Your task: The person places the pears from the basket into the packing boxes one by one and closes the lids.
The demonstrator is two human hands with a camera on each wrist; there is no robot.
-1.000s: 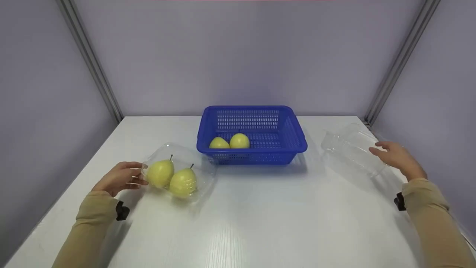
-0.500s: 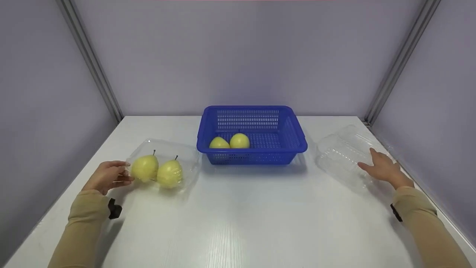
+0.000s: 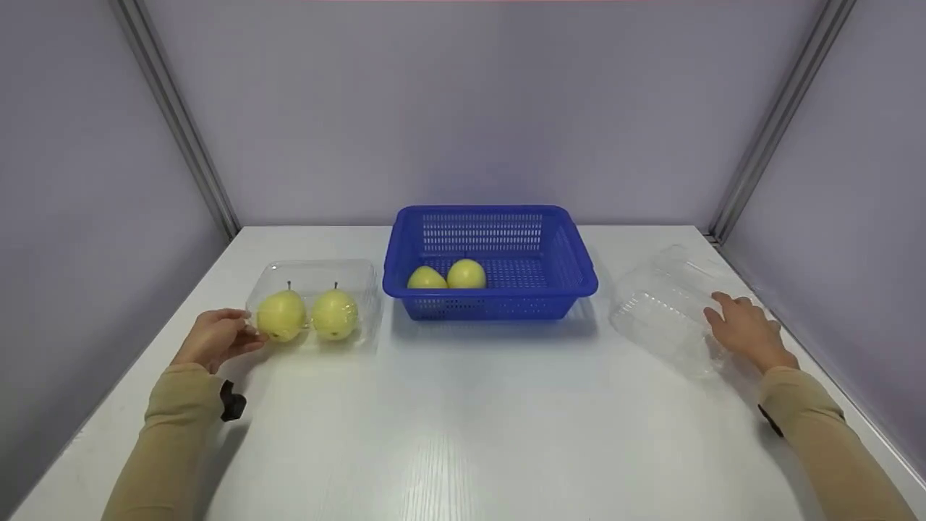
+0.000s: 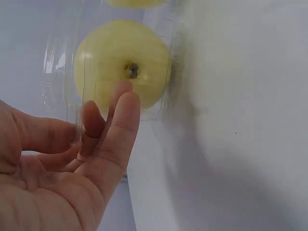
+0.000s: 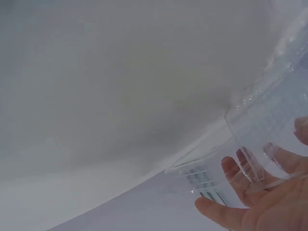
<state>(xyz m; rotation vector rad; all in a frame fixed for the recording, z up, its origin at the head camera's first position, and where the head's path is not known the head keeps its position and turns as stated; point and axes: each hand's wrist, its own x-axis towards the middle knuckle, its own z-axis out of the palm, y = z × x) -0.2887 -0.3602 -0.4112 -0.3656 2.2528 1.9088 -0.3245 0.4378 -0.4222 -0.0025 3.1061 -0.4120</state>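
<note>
A clear plastic container [image 3: 318, 268] lies on the left of the table with two yellow-green pears [image 3: 281, 316] inside, side by side, stems pointing to the back. My left hand [image 3: 221, 339] pinches its left rim between thumb and finger, other fingers beside the nearer pear [image 4: 122, 62] in the left wrist view. On the right lies a clear plastic container [image 3: 662, 311] without fruit, its shape hard to make out. My right hand [image 3: 749, 331] touches its right side; in the right wrist view, fairly straight, spread fingers [image 5: 221, 211] show partly through the plastic.
A blue perforated basket [image 3: 492, 293] stands at the table's back middle, holding two more yellow-green pears [image 3: 466, 273]. The white table [image 3: 463, 420] is bounded by pale walls at the back and both sides.
My left hand has shifted the pear container left, and it has turned square to the table. My right hand has moved left and nearer, and the container there has shifted slightly with it.
</note>
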